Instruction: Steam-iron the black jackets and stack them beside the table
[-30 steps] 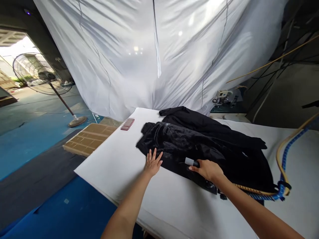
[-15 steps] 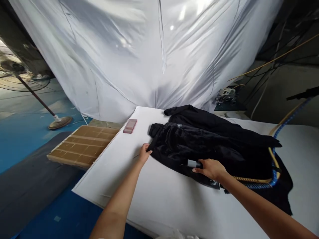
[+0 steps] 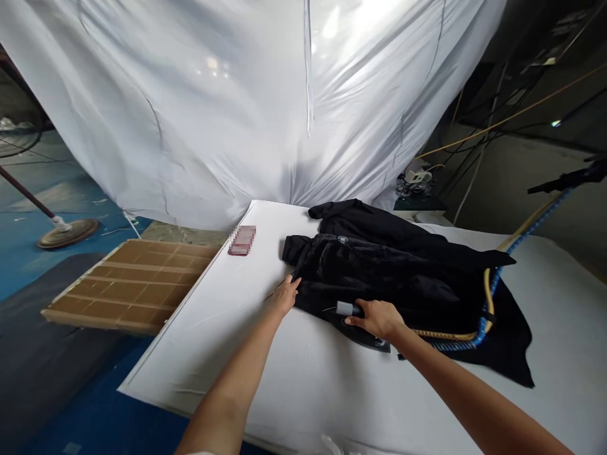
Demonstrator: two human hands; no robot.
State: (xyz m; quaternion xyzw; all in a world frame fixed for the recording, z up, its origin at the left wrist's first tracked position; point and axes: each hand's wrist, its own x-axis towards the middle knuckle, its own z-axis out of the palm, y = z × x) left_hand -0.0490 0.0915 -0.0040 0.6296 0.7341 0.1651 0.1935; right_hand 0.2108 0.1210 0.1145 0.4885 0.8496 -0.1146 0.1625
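Note:
A black jacket (image 3: 393, 268) with a plush, shiny inner side lies spread on the white-covered table (image 3: 303, 373). My right hand (image 3: 379, 318) is closed round the grey-ended black handle of a steam iron (image 3: 365, 338), which sits on the jacket's near edge. Most of the iron's body is hidden under the hand. Blue and yellow hoses (image 3: 482, 328) run from it to the right. My left hand (image 3: 284, 296) rests at the jacket's left edge near the collar, its fingers stretched out and touching the cloth.
A pinkish-red, blurred flat object (image 3: 243, 241) lies at the table's far left. Beside the table is a flat cardboard box (image 3: 133, 284). A white sheet (image 3: 227, 114) hangs behind. Cables and a fan stand (image 3: 69, 234) flank the area.
The view has shifted slightly. My left hand has moved from the jacket's edge a little up and onto the cloth, its fingers loosened. My right hand and the iron have slid left along the near edge.

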